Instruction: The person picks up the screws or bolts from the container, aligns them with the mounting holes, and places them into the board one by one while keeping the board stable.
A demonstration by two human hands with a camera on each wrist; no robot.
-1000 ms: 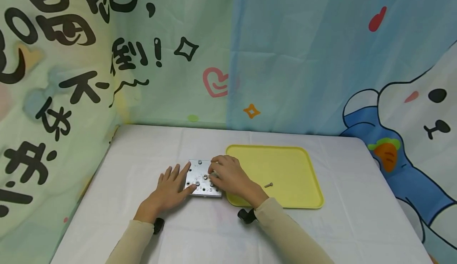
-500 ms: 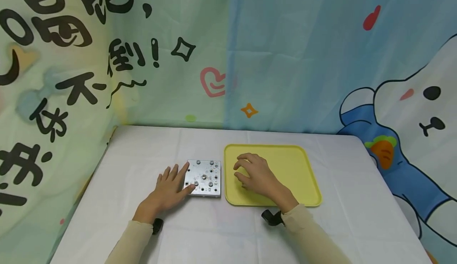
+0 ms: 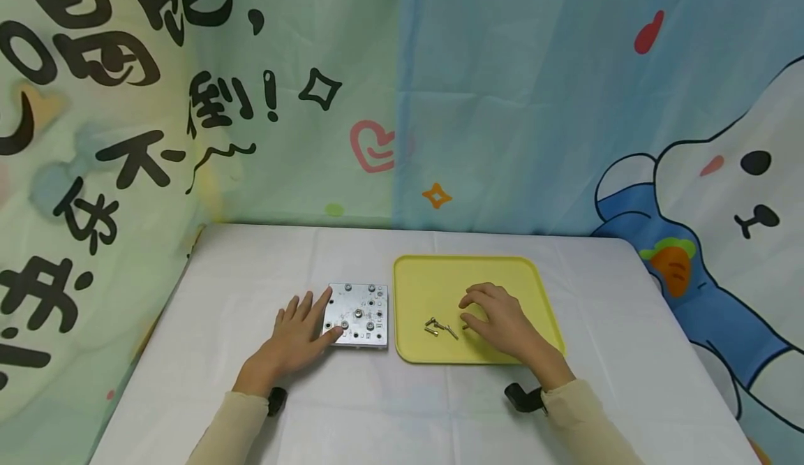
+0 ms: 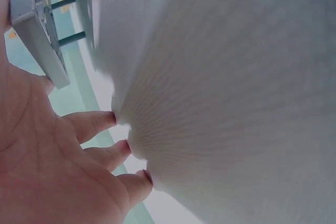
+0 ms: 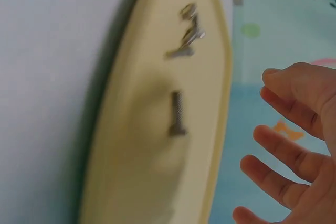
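A silver metal plate with several screw heads and small holes lies on the table. My left hand holds its left side, index fingertip at the far corner and thumb on the near part. Screw shanks stick out of one face of the plate in the left wrist view. To the right, my right hand is over the yellow tray, fingers loosely bent and nothing between them. Several loose screws lie in the tray; one screw sits apart from a small cluster in the right wrist view.
A white cloth covers the table. The tray stands just right of the plate, with a narrow gap between them. Printed curtains hang behind and at the sides. A black wrist camera juts out from the right sleeve.
My right hand has left the plate and moved rightward across the tray, uncovering the plate's right side and the loose screws. My left hand stays put on the plate.
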